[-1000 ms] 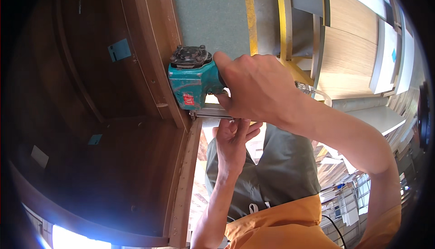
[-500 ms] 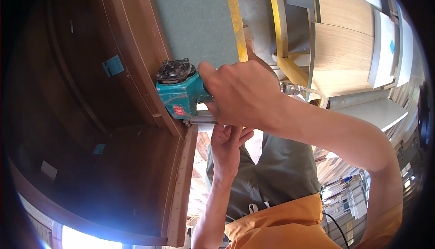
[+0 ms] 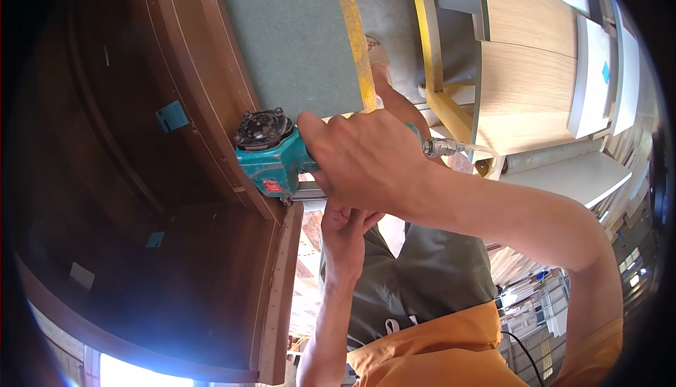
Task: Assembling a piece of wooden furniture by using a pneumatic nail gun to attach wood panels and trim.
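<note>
A teal air nailer with a black round cap lies on its side against the front edge of a dark brown cabinet, near an inner corner of its frame. Wrapped round its handle is my right hand, closed. Its metal magazine runs below the handle toward my left hand. That hand is curled up close beneath the right one; its fingertips are mostly hidden behind it, so what they pinch does not show. A metal air coupling with a clear hose comes out behind my right hand.
A green-grey board with a yellow edge lies beyond the tool. Yellow metal framing and wood-grain panels stand to the right. A white panel lies lower right. Another person's foot and leg show beyond my right hand.
The whole view has shifted a little, so most things sit lower and further left. My left fingers, seen apart before, are more hidden behind the right hand. The nailer stays in my right hand.
</note>
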Motion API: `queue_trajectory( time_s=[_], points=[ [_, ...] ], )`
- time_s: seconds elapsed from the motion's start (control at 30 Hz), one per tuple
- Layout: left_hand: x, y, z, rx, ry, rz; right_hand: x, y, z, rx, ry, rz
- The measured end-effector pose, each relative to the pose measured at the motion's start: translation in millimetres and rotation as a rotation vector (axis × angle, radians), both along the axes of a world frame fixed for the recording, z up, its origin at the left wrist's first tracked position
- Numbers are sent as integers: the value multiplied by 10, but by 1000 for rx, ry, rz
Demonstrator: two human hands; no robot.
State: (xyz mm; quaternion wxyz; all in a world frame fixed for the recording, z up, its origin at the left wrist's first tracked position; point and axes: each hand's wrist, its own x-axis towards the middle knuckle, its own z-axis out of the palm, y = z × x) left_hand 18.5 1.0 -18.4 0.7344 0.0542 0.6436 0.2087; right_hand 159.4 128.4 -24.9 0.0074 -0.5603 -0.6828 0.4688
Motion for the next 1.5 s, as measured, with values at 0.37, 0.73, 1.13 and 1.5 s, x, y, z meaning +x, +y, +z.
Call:
queue_trajectory(
  time_s=[0.37,0.73,1.13,1.5],
  points=[
    [-62,-48,-54,12,25,-18,-19,-32,-21,8,5,-27],
    [-82,-33,-58,32,25,-21,-26,-36,-26,56,36,-40],
    [-60,-5,-37,-3,40,-47,-36,-28,-34,83,31,-49],
    [-123,-38,-67,-8,23,-73,-49,-45,-28,44,34,-60]
  ],
)
